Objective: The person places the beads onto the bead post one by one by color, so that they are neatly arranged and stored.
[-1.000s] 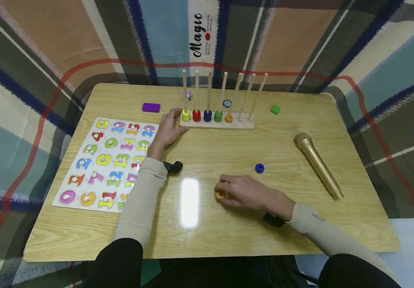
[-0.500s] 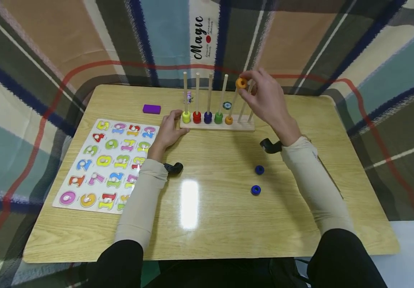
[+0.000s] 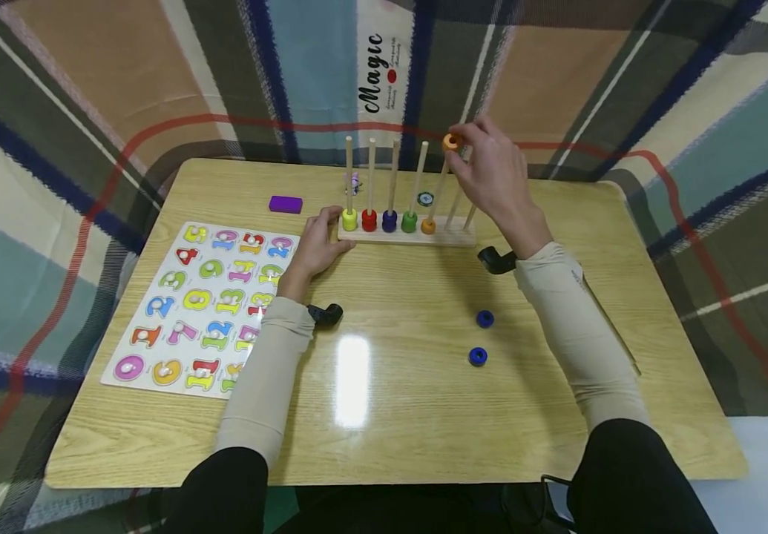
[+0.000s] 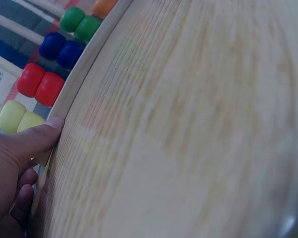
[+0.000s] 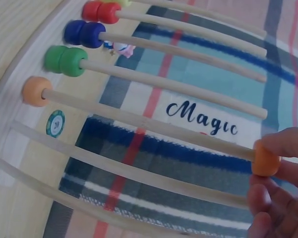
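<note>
A wooden peg rack [image 3: 458,237] with several upright pegs stands at the back of the table. My left hand [image 3: 319,248] grips its left end, the thumb [image 4: 47,130] on the front edge beside the yellow beads [image 4: 21,118]. My right hand [image 3: 500,178] pinches an orange bead [image 5: 265,158] between thumb and fingers, right at the tip of the fifth peg. Another orange bead [image 5: 37,91] sits at that peg's foot. Pairs of green [image 5: 65,60], blue [image 5: 83,33] and red beads [image 5: 100,12] fill neighbouring pegs. The two rightmost pegs carry no beads.
Two loose blue beads [image 3: 485,319] lie mid-table. A number puzzle board [image 3: 176,297] lies on the left, with a purple block [image 3: 286,204] behind it. Behind the rack are a small round token [image 3: 426,199] and a small figure [image 3: 355,182]. My right forearm hides most of a gold tube.
My right hand has picked up the orange bead from the table, raised it to the rack and brought it onto the fifth peg's tip. My left hand stays at the rack's end.
</note>
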{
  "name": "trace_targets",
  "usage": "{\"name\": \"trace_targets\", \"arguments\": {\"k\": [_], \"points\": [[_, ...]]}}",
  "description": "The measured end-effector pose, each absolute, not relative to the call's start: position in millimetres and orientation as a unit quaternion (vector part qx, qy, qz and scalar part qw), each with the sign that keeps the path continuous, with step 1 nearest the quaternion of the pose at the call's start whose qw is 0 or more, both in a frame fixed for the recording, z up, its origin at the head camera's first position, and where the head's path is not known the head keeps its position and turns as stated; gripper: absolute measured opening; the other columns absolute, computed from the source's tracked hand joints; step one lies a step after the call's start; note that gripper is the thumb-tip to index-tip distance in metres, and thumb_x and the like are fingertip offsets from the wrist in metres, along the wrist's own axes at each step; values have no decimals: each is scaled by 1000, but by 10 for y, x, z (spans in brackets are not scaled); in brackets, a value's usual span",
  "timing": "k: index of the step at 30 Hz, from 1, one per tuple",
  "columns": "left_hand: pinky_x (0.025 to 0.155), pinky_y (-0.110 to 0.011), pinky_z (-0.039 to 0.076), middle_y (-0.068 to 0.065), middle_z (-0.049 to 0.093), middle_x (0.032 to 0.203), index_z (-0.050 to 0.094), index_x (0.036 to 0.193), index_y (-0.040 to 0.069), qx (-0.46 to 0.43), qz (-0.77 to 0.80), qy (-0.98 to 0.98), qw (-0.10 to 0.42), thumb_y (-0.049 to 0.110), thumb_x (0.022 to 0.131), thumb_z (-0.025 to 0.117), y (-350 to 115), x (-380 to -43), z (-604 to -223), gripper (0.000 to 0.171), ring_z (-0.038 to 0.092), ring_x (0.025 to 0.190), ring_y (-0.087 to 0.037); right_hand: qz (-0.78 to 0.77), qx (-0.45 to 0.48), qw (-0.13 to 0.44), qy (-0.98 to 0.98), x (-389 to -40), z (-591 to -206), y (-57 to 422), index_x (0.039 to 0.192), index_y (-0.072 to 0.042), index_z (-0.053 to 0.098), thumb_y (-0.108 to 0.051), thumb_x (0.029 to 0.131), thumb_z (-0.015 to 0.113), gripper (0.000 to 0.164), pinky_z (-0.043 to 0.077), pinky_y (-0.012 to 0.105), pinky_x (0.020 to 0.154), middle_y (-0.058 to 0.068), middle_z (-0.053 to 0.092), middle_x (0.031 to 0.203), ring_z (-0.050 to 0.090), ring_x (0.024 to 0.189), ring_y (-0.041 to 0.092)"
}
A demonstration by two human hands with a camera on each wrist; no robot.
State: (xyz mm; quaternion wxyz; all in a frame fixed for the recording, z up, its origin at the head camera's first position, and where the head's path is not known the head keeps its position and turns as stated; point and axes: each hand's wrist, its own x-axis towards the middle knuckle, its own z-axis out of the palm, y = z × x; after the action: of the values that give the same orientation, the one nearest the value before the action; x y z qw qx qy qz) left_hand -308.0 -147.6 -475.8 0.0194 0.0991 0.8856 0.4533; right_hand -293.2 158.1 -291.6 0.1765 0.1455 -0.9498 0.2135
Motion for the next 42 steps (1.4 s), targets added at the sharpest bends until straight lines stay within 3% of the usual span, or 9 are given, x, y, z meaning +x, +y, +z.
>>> {"name": "trace_targets", "arguments": {"k": [8,13,17,20,26,29,32,38,42], "points": [[129,-51,25,-20,46,163,38,162,3,93,453,886,26,15,99,77,-1459,-3058,-4749,75,34,151,-38,190,124,131,-965,-2919,-2940,1591,150,-9,63,-29,109,63,46,54,46,68,16,66,140,63,84,32],[130,-52,24,-21,47,162,38,162,4,95,453,886,23,15,99,78,-1472,-3064,-4757,76,34,151,-39,204,144,173,-953,-2814,-2967,1644,149,-10,62,-28,108,63,45,48,45,63,15,60,146,61,80,32],[130,-51,24,-20,47,162,38,162,4,93,451,888,25,15,98,79,-1473,-3076,-4771,76,34,151,-38,202,179,189,-944,-2558,-3093,1772,138,-4,68,-26,106,67,39,47,43,59,17,65,132,62,75,32],[130,-50,24,-19,47,163,37,163,4,96,448,888,27,16,99,78,-1464,-3093,-4766,76,34,151,-37,155,185,101,-965,-2296,-3257,1910,130,-2,72,-27,106,67,35,52,44,57,19,71,118,66,73,32],[130,-51,24,-21,47,162,38,162,3,95,446,890,23,16,98,78,-1475,-3102,-4763,76,35,151,-39,61,157,-183,-969,-1809,-3711,2134,127,0,67,-42,105,66,47,53,39,60,14,74,98,65,76,24],[130,-51,24,-21,47,163,37,163,4,96,444,890,30,17,99,78,-1471,-3108,-4771,77,34,151,-38,78,131,-238,-959,-1617,-3890,2201,123,1,63,-45,102,66,51,48,37,59,9,67,87,59,72,22],[130,-51,24,-19,46,164,37,163,5,93,445,890,29,17,99,78,-1467,-3110,-4755,77,34,152,-37,107,126,-227,-960,-1520,-3999,2217,123,0,61,-42,101,65,48,46,35,58,6,63,84,57,70,22],[131,-51,23,-17,44,166,37,163,5,85,446,890,32,18,99,78,-1460,-3092,-4729,77,33,153,-37,113,172,-164,-965,-1534,-4045,2159,121,-6,69,-27,105,65,26,45,33,55,7,72,95,58,71,20],[131,-52,22,-18,45,165,37,163,6,83,446,891,35,19,99,78,-1462,-3086,-4738,77,32,154,-37,118,187,-102,-970,-1681,-3872,2129,124,-9,72,-27,104,70,27,44,33,51,10,77,102,64,71,20]]}}
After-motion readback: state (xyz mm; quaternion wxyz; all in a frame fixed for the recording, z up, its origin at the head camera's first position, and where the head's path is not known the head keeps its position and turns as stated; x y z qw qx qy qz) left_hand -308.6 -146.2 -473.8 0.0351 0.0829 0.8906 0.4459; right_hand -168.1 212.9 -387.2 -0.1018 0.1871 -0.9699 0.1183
